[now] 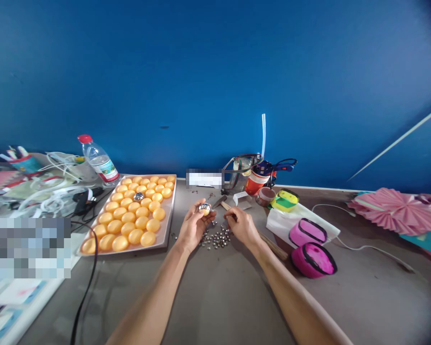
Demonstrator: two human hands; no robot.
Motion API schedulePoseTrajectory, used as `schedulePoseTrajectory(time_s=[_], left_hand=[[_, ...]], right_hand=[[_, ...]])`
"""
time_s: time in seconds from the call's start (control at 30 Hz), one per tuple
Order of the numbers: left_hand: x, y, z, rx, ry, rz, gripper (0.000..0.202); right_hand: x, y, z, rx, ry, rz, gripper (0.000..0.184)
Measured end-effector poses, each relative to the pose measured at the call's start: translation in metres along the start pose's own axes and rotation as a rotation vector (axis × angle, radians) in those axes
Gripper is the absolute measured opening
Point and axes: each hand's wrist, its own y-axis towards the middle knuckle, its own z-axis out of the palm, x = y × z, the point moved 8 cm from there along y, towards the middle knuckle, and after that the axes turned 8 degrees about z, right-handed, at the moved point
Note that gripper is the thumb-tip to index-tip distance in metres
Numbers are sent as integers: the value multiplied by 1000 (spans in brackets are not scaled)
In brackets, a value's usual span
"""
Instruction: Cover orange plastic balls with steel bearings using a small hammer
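Note:
My left hand (194, 225) is closed round a small ball (204, 208) partly covered in shiny silver studs, held just above the table. My right hand (241, 224) rests beside it with its fingers curled in a pinch over a pile of loose silver studs (215, 238); what the fingertips hold is too small to make out. A wooden-handled hammer (223, 203) lies just behind the hands. To the left a tray (166, 238) holds rows of orange balls (136, 215), one of them studded silver (139, 196).
A water bottle (99, 162) and tangled white cables (53, 191) sit at the left. Behind the hands stand a red cup (255, 182), a tape roll (266, 195) and a green-yellow sponge (285, 200). Two pink cases (311, 247) and pink paper fans (395, 208) lie at the right.

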Motion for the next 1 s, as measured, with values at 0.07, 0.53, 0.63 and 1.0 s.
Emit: schedulePoseTrajectory(time_s=[0.07,0.53,0.63,1.0], left_hand=[[1,-1,1,16,5,-9,43],[2,-1,4,60,74,-29,40],[3,-2,8,103,70,-22,36],[5,0,5,115,258,99,36]], right_hand=[[-3,2,0,13,135,58,9],[13,-8,18,291,977,314,22],[19,-10,19,281,986,301,21],[18,-10,20,157,745,251,13]])
